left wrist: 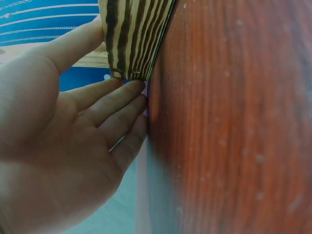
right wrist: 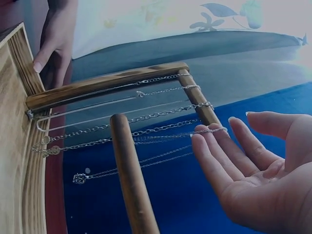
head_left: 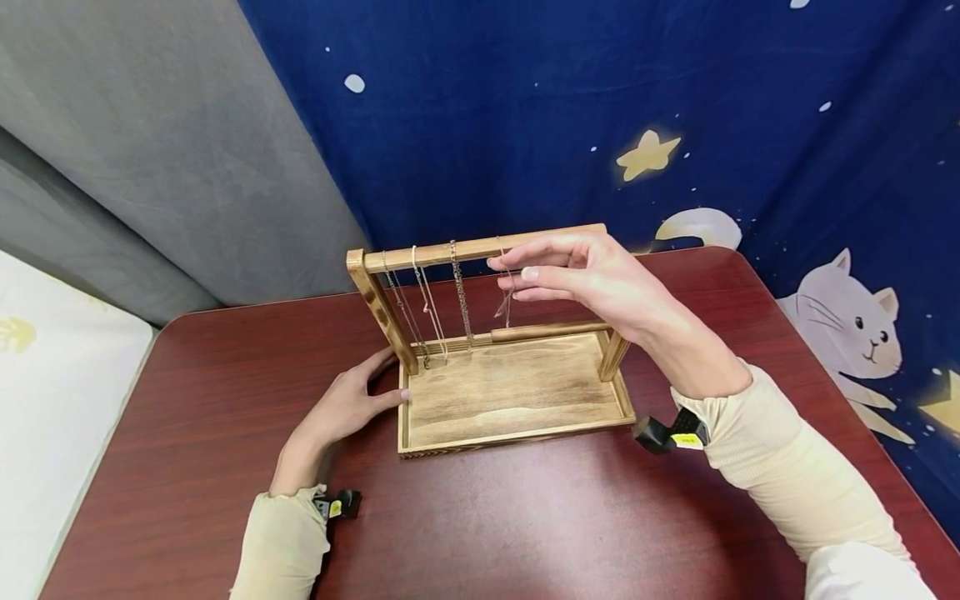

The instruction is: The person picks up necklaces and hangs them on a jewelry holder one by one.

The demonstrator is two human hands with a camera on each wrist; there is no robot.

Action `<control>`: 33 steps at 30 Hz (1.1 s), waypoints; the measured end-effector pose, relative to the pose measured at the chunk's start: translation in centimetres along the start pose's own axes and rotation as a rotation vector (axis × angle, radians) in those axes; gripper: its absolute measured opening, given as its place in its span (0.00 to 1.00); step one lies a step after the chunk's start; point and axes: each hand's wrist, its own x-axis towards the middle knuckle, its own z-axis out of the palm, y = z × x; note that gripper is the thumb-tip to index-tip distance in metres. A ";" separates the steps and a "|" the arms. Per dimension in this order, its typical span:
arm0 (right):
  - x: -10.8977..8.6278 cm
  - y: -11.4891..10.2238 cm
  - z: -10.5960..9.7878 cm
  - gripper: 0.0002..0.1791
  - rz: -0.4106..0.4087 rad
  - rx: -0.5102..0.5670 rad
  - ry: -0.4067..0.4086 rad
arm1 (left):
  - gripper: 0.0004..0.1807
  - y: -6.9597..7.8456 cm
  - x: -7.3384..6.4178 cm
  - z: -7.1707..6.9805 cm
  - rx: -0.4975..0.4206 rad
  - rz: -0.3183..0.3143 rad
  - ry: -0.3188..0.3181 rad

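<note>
A wooden necklace stand (head_left: 517, 425) with a tray base and a top rail (head_left: 472, 248) stands on the table. Several necklaces hang from the rail, among them a pale chain (head_left: 427, 298) and a thicker link chain (head_left: 461, 292). My left hand (head_left: 348, 404) holds the tray's left end, thumb at the side rim and fingers round the back corner. Fingers outstretched, my right hand (head_left: 592, 271) is up at the rail; its fingertips touch a thin chain (right wrist: 165, 137) there. A square pendant (right wrist: 79, 178) dangles low in the right wrist view.
A shorter rod (right wrist: 129, 170) with a free end lies below the rail. The dark red table (head_left: 525, 517) extends around the stand. Behind it hang a blue curtain (head_left: 480, 108) with stars and a cat, and a grey curtain (head_left: 180, 150).
</note>
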 end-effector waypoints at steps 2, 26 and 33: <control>0.0 0.2 -0.1 0.15 0.001 0.002 -0.004 | 0.44 0.0 0.0 0.0 0.000 -0.003 0.000; -1.0 2.7 -1.0 0.18 0.125 -0.017 -0.049 | 0.44 0.1 -0.2 0.1 -0.005 -0.009 0.001; -1.1 2.9 -1.3 0.18 0.124 -0.041 -0.040 | 0.44 0.0 -0.2 0.1 -0.001 -0.015 -0.001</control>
